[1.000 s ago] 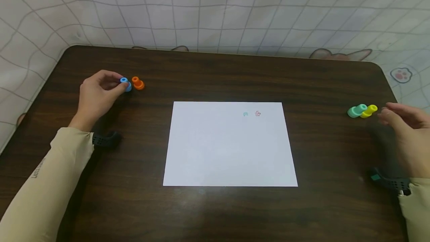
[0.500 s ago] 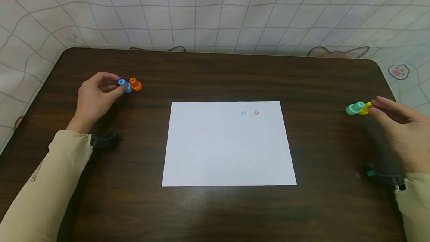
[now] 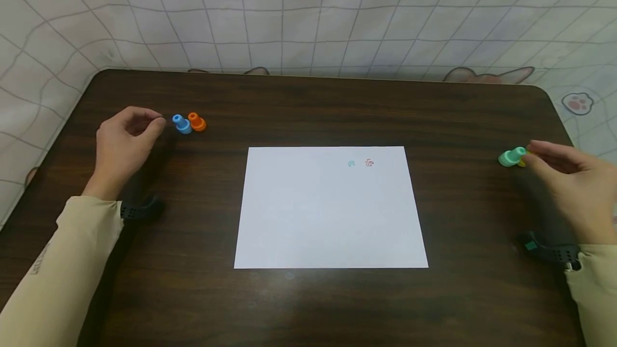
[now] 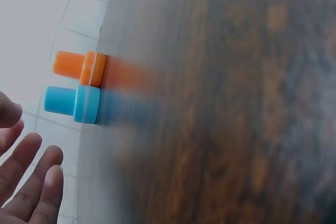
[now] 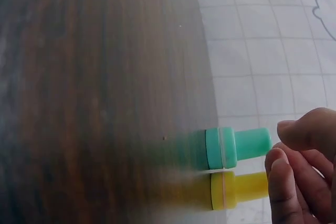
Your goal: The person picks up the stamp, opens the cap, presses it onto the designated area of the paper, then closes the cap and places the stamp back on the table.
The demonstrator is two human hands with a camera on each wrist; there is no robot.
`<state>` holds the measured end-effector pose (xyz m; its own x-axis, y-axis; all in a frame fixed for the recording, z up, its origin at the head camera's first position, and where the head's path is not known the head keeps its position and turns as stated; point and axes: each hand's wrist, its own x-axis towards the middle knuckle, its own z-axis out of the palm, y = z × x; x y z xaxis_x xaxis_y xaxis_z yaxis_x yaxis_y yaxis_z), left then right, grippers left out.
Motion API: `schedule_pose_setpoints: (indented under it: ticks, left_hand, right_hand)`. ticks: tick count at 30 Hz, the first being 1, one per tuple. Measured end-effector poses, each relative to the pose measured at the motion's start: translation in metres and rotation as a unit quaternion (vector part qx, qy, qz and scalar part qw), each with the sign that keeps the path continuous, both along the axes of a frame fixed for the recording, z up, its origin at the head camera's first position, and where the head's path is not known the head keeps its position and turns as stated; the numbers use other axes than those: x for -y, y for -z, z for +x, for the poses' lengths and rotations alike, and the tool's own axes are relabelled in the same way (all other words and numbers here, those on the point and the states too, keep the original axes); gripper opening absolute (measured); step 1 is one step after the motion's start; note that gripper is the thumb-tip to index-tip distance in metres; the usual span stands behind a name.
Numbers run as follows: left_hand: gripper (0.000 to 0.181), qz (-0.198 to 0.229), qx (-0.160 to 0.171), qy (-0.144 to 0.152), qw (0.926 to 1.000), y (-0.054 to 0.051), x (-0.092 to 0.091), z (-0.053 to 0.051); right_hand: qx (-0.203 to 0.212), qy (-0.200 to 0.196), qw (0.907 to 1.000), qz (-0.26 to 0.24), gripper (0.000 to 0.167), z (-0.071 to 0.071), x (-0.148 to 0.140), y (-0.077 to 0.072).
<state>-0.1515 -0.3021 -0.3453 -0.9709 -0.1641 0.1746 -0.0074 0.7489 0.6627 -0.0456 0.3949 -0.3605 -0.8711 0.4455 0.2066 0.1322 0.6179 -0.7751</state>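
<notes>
A blue stamp [image 3: 181, 124] and an orange stamp [image 3: 197, 121] stand upright side by side at the table's left. My left hand [image 3: 126, 143] is just left of the blue stamp, apart from it, fingers loosely bent and holding nothing. Toward the right edge stand a mint-green stamp [image 3: 512, 157] and a yellow stamp [image 5: 223, 190]. My right hand [image 3: 573, 186] is close beside them, thumb and fingertips near the tops of their handles. Its fingers [image 5: 282, 182] cover part of the yellow handle; whether they touch it I cannot tell.
A white sheet of paper [image 3: 328, 213] lies mid-table, with a small teal print [image 3: 351, 163] and a small red print [image 3: 369, 163] near its upper right. Pale checked cloth [image 3: 308, 20] surrounds the dark wooden table [image 3: 308, 309] behind and at the sides.
My left hand has let go of the blue stamp and drawn back to the left; the stamp stays next to the orange one. My right hand has moved left, over the yellow stamp.
</notes>
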Motion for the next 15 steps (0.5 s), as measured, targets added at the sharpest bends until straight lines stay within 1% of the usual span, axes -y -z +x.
schedule_pose_setpoints:
  ticks: [3, 9, 13, 15]
  left_hand:
    - [0.035, 0.01, -0.014, 0.0, 0.9999, -0.001, 0.0, 0.002]
    - [0.032, 0.017, -0.034, -0.002, 0.9993, -0.002, -0.003, 0.004]
    - [0.031, 0.021, -0.053, -0.001, 0.9984, -0.004, -0.008, 0.008]
    - [0.03, 0.026, -0.061, 0.002, 0.9978, -0.005, -0.011, 0.009]
  right_hand:
    - [-0.001, 0.0, 1.0, -0.003, 0.03, 0.0, 0.001, -0.001]
    - [-0.001, 0.017, 0.9997, 0.017, 0.026, 0.0, 0.005, -0.001]
    - [0.005, 0.025, 0.9994, 0.022, 0.029, -0.002, 0.006, -0.001]
    - [0.008, 0.02, 0.9994, 0.028, 0.031, -0.002, 0.005, -0.001]
